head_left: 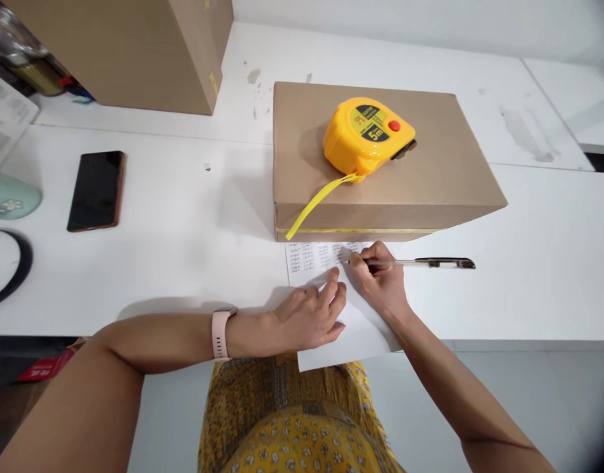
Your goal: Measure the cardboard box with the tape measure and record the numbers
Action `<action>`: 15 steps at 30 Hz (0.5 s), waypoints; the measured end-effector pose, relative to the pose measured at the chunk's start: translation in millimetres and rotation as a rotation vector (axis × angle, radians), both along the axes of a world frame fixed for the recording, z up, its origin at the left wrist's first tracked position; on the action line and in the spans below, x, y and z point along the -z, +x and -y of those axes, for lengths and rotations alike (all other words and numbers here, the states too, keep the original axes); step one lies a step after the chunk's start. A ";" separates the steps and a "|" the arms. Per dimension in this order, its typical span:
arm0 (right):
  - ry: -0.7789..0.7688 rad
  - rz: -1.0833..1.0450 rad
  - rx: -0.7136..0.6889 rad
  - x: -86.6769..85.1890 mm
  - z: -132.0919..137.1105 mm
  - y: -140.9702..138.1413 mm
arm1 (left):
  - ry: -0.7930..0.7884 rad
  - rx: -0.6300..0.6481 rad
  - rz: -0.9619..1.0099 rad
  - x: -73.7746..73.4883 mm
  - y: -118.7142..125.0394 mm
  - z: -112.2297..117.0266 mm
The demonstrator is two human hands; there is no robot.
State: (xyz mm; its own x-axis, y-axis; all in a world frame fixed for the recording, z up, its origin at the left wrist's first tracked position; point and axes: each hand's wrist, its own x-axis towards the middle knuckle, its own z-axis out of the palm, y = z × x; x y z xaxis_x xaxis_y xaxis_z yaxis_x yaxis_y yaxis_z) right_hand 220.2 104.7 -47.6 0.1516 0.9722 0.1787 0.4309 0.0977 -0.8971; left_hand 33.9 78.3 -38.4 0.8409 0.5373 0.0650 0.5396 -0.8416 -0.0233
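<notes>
My right hand (380, 279) is closed around a pen (420, 263), its tip touching a white sheet of paper (326, 351) near columns of small handwriting. The paper's lower end hangs past the table's front edge. On the sheet, left of the pen, rests my left hand (311, 312), fingers spread and slightly bent, holding nothing. Just beyond both hands stands a brown cardboard box (430, 151), with a yellow band along its front side. A yellow-orange tape measure (351, 138) marked 5m, with a red button and a yellow wrist strap, sits on top of the box.
A black phone (97, 190) lies to the left on the white table (183, 249). Further left are a pale green bottle (10, 194) and a black ring-shaped item (23, 272). At the back left stands a larger cardboard box (148, 52).
</notes>
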 end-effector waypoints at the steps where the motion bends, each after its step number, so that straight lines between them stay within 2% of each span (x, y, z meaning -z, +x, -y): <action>1: -0.001 -0.003 0.000 -0.3 -0.4 -0.2 | 0.005 -0.001 -0.002 -0.1 0.0 0.0; 15: -0.010 -0.020 0.008 -0.4 -0.6 -0.1 | -0.040 0.003 -0.011 -2.4 0.0 -0.2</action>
